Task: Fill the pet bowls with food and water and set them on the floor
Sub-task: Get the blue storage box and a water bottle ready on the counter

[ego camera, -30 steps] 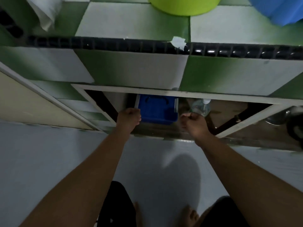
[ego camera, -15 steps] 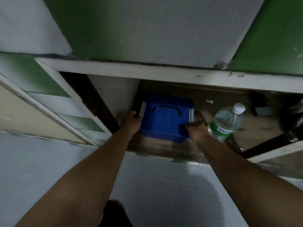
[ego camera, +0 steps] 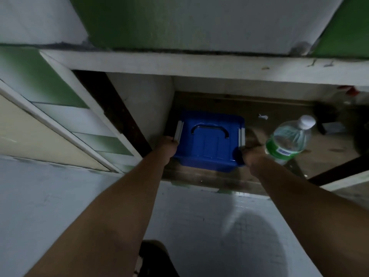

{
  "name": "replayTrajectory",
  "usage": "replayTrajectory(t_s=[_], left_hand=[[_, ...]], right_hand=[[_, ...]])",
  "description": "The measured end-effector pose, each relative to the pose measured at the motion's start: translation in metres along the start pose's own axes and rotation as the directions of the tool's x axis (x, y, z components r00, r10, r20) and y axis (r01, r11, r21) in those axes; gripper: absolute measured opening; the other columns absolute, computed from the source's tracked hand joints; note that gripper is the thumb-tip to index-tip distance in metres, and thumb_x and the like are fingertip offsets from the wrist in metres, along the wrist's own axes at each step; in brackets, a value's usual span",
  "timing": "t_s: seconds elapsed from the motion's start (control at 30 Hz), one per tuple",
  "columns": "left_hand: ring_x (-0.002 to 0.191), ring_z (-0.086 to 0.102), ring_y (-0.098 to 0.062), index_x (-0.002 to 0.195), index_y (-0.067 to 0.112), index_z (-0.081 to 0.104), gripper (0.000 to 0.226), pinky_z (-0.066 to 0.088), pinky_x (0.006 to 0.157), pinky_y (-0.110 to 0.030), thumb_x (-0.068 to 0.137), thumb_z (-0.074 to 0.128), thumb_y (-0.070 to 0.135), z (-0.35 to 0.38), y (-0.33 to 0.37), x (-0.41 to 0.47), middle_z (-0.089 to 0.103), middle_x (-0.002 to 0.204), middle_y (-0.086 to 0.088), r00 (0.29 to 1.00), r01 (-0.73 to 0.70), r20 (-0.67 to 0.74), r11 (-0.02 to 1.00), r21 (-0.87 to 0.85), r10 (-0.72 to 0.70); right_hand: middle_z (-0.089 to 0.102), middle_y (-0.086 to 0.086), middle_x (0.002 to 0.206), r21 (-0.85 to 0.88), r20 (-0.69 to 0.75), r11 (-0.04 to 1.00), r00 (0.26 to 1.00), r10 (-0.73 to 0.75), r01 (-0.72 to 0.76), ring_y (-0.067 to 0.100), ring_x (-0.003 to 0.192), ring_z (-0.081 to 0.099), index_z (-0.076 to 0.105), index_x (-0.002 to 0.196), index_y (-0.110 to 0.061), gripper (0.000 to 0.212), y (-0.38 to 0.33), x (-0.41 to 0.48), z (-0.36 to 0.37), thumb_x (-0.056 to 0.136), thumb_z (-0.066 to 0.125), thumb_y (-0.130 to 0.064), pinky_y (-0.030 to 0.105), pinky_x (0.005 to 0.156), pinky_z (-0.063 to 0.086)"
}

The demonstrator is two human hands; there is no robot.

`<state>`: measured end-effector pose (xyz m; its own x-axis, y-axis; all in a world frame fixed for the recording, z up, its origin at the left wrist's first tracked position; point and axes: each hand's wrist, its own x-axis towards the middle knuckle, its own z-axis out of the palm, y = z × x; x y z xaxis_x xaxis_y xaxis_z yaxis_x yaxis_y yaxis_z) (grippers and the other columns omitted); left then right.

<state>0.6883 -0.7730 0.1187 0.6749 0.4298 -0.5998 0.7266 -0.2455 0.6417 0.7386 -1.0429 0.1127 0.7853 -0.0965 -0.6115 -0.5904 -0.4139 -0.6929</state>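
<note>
At frame centre, my left hand (ego camera: 167, 145) and right hand (ego camera: 252, 154) grip the 2 ends of the box (ego camera: 209, 144). A bottle (ego camera: 289, 139) sits just right of it.

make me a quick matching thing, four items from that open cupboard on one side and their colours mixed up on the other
Things:
1 lidded box
2 bottle cap
3 bottle label
4 carry handle on the lid

Colours:
a white
b black
c blue
d green

Pairs: 1-c, 2-a, 3-d, 4-b
</note>
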Motion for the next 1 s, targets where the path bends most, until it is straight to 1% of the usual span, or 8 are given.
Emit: replayTrajectory(t_s=[0.1, 0.27, 0.33, 0.43, 0.6, 0.73, 0.87, 1.0], left_hand=[[0.129, 0.056, -0.035, 0.147, 0.007, 0.05, 0.042, 0.048, 0.11, -0.046, 0.107, 0.051, 0.021, -0.003, -0.008, -0.001, 0.055, 0.146, -0.016, 0.999, 0.017, 0.039, 1.0, -0.005, -0.017], [0.127, 0.058, -0.034, 0.14, 0.004, 0.057, 0.039, 0.046, 0.112, -0.048, 0.106, 0.056, 0.021, -0.001, -0.023, -0.011, 0.059, 0.142, -0.017, 0.999, 0.004, 0.051, 0.994, -0.112, 0.001], [0.129, 0.056, -0.034, 0.142, 0.004, 0.055, 0.04, 0.045, 0.113, -0.046, 0.106, 0.057, 0.021, -0.001, -0.027, -0.021, 0.057, 0.143, -0.015, 0.999, -0.008, 0.046, 0.986, -0.167, 0.016], [0.132, 0.053, -0.032, 0.148, 0.006, 0.05, 0.045, 0.044, 0.113, -0.042, 0.106, 0.057, 0.019, -0.005, -0.035, -0.041, 0.055, 0.142, -0.008, 0.999, -0.011, 0.048, 0.972, -0.233, 0.023], [0.13, 0.055, -0.026, 0.15, 0.009, 0.05, 0.049, 0.044, 0.114, -0.036, 0.103, 0.061, 0.022, -0.014, -0.039, -0.089, 0.055, 0.147, -0.008, 0.998, -0.04, 0.04, 0.955, -0.295, 0.054], [0.118, 0.052, -0.016, 0.149, 0.006, 0.049, 0.048, 0.04, 0.1, -0.023, 0.104, 0.061, 0.018, -0.018, -0.026, -0.143, 0.055, 0.136, -0.004, 0.999, -0.039, -0.029, 0.938, -0.343, 0.031], [0.104, 0.064, -0.021, 0.13, 0.005, 0.065, 0.035, 0.053, 0.086, -0.029, 0.103, 0.061, 0.027, -0.033, -0.009, -0.196, 0.069, 0.125, -0.012, 0.999, -0.007, -0.052, 0.938, -0.347, -0.012], [0.092, 0.064, -0.019, 0.119, 0.0, 0.069, 0.037, 0.05, 0.068, -0.024, 0.103, 0.06, 0.032, -0.058, 0.012, -0.249, 0.072, 0.114, -0.016, 0.998, -0.001, -0.054, 0.963, -0.268, -0.014]], right_hand=[[0.061, 0.014, 0.121, 0.061, 0.011, 0.998, 0.999, 0.034, -0.034, 0.038, 0.12, 0.06, 0.056, 0.113, -0.011, 0.017, 0.007, -0.005, 0.0, 0.101, 0.057, -0.022, 0.041, 0.097, 0.052], [0.062, 0.011, 0.093, 0.111, -0.101, 0.993, 0.994, 0.049, -0.038, 0.028, 0.09, 0.059, 0.062, 0.109, -0.002, 0.037, 0.016, -0.027, 0.001, 0.106, 0.047, -0.036, 0.035, 0.076, 0.045], [0.065, 0.012, 0.099, 0.187, -0.079, 0.982, 0.996, 0.043, -0.027, 0.027, 0.092, 0.062, 0.063, 0.102, -0.007, 0.031, 0.019, -0.04, -0.004, 0.105, 0.051, -0.035, 0.034, 0.072, 0.049], [0.067, 0.01, 0.101, 0.244, -0.08, 0.97, 0.997, 0.005, 0.015, 0.026, 0.09, 0.066, 0.059, 0.086, -0.018, 0.024, 0.024, -0.06, -0.013, 0.104, 0.054, -0.034, 0.038, 0.08, 0.053], [0.066, 0.003, 0.094, 0.276, -0.079, 0.959, 0.996, -0.039, 0.059, 0.013, 0.078, 0.062, 0.061, 0.094, -0.016, 0.021, 0.013, -0.104, -0.037, 0.104, 0.055, -0.034, 0.025, 0.059, 0.045], [0.065, 0.004, 0.092, 0.246, -0.072, 0.966, 0.996, -0.059, 0.075, 0.014, 0.078, 0.061, 0.059, 0.092, -0.017, 0.022, -0.006, -0.149, -0.061, 0.104, 0.053, -0.033, 0.025, 0.059, 0.044], [0.067, 0.005, 0.089, 0.089, -0.089, 0.988, 0.988, -0.122, 0.13, 0.025, 0.088, 0.065, 0.064, 0.089, -0.012, 0.03, -0.017, -0.195, -0.088, 0.102, 0.056, -0.038, 0.035, 0.073, 0.051], [0.063, 0.004, 0.081, -0.069, -0.07, 0.986, 0.985, -0.155, 0.151, 0.022, 0.079, 0.064, 0.065, 0.097, -0.005, 0.036, -0.031, -0.243, -0.115, 0.103, 0.053, -0.038, 0.026, 0.057, 0.044]])
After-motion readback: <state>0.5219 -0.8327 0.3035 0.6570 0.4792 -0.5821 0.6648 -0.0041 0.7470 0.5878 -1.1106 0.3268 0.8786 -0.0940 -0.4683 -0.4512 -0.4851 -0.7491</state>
